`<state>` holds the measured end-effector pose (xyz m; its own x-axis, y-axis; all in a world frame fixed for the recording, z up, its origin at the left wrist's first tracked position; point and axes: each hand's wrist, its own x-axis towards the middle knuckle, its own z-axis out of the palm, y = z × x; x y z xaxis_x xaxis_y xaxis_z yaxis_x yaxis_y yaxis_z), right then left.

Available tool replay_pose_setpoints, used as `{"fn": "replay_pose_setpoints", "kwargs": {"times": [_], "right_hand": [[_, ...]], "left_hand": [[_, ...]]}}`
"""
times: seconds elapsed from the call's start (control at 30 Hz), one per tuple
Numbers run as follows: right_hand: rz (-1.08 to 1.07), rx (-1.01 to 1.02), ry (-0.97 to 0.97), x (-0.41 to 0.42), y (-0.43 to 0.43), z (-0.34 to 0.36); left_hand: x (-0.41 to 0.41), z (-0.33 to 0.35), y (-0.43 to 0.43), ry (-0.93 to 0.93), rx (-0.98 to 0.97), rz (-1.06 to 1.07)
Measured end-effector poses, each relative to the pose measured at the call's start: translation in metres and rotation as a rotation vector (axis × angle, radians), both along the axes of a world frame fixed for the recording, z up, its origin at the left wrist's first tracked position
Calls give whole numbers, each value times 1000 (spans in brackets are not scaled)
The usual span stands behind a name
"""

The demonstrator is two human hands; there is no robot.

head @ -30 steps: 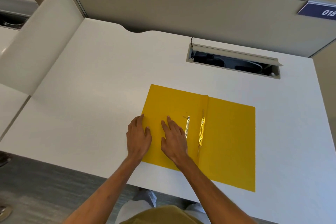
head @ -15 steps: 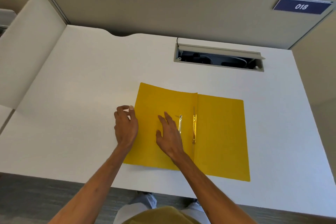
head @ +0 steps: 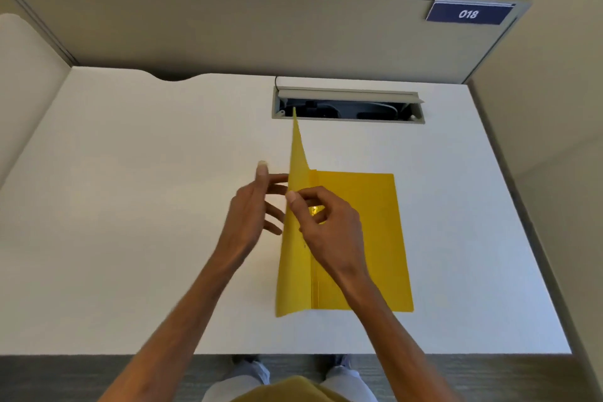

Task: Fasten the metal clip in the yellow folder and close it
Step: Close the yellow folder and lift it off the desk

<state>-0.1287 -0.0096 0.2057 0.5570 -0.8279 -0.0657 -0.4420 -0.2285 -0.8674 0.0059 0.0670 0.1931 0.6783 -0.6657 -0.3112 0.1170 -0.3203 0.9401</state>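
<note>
Single head-worn view, looking forward and steeply down.

The wide-angle camera sits above the near edge of the white desk, facing the grey partition at the far side. Both forearms enter from the bottom edge; the desk fills mid-frame at close range. No second view shares the scene.

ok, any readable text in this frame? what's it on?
"018": white numerals on the blue sign at the top right corner of the grey partition behind the desk.
No other text is readable: the yellow folder shows no print.
</note>
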Motion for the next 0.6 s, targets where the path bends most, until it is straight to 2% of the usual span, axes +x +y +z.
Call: {"fn": "replay_pose_setpoints", "kwargs": {"times": [0.2, 0.4, 0.6], "right_hand": [[-202, 0, -18, -73, -62, -2], [-384, -102, 181, -143, -110, -59], [-488, -15, 346, -178, -136, -142]], "left_hand": [[-72, -36, -31, -256, 64, -303], [-117, -105, -53, -571, 263, -718], [-129, -182, -64, -787, 385, -815]]}}
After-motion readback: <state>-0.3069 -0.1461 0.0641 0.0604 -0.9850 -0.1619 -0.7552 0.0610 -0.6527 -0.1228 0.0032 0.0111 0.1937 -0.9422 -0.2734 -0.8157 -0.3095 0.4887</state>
